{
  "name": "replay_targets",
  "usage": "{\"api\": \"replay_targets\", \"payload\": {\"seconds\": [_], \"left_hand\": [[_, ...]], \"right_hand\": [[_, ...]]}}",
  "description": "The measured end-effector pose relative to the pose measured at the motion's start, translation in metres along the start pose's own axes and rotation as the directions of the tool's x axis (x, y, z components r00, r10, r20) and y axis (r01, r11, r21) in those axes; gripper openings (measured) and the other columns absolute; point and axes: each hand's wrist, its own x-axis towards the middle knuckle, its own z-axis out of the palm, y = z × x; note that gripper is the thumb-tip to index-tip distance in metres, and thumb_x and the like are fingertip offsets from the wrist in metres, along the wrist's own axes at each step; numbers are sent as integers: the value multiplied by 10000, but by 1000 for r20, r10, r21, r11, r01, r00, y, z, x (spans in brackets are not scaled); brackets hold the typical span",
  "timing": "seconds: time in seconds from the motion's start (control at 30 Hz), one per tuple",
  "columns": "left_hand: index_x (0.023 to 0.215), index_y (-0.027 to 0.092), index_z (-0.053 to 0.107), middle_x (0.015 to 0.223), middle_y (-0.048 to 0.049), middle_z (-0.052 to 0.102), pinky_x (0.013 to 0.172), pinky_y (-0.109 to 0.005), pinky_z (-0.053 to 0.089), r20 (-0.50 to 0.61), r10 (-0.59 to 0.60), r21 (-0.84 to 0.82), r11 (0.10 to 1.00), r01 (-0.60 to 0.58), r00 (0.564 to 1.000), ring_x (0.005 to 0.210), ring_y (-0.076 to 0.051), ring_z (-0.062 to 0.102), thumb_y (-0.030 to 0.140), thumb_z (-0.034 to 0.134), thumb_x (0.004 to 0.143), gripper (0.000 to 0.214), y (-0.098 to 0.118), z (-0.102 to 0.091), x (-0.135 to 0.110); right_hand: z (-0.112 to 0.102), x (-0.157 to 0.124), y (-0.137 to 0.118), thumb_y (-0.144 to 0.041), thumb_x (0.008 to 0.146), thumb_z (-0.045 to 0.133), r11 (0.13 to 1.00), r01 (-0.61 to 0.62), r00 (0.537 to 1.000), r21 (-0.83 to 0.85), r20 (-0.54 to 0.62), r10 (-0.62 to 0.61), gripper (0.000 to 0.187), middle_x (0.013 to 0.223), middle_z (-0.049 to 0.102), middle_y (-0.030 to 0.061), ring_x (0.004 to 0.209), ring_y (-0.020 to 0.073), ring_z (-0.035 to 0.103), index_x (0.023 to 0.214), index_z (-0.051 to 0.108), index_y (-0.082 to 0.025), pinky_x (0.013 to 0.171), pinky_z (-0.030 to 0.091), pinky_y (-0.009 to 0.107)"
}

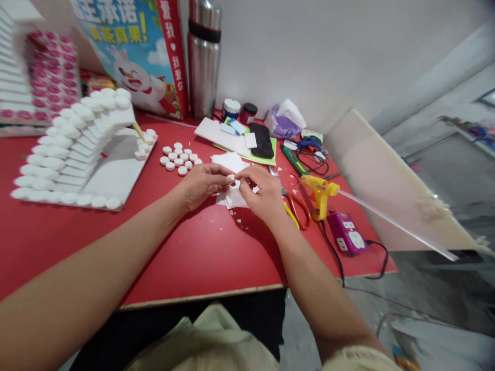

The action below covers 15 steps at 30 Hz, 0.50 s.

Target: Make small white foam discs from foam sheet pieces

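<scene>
Lap: a pale garment is bunching over dark trousers below the table edge.
Tabletop: the red table is running beneath both forearms.
Corner box: a purple box is sitting at right, a black cord trailing from it.
Handles: an orange-handled tool is lying just beside the right wrist, partly hidden.
Right hand: the right hand is curling its fingers nearly closed at the small white piece; I cannot tell whether it is gripping.
Left hand: the left hand is pinching that piece between thumb and fingers.
Piece: the small white piece is sitting between the two hands, above white paper.
Glue gun: a yellow glue gun is resting right of the hands, a long clear stick projecting behind it.
Discs: white discs are lying in a cluster beyond the left hand.
Stepped model: a white model is standing at left, discs edging it.
Back: a steel bottle is standing beside a printed bag.
</scene>
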Motion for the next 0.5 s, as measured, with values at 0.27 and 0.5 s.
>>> {"api": "replay_targets", "payload": {"seconds": [0.27,0.5], "left_hand": [[842,66,778,783,-85,709,676,-248,526,19,-77,-214,974,79,997,691,-127,629,127,852,632,231,2,-6,0],[859,66,765,779,-103,676,651,-271,529,87,-135,-340,927,157,987,694,-146,601,67,759,670,189,3,-4,-1]], "right_hand": [[1,1,-10,-176,945,555,945,-244,968,219,-6,252,193,955,767,52,737,140,671,979,745,-195,663,536,283],[3,3,-12,-237,936,597,859,-383,920,340,57,388,196,933,754,39,648,109,640,1028,764,-189,597,530,256]]}}
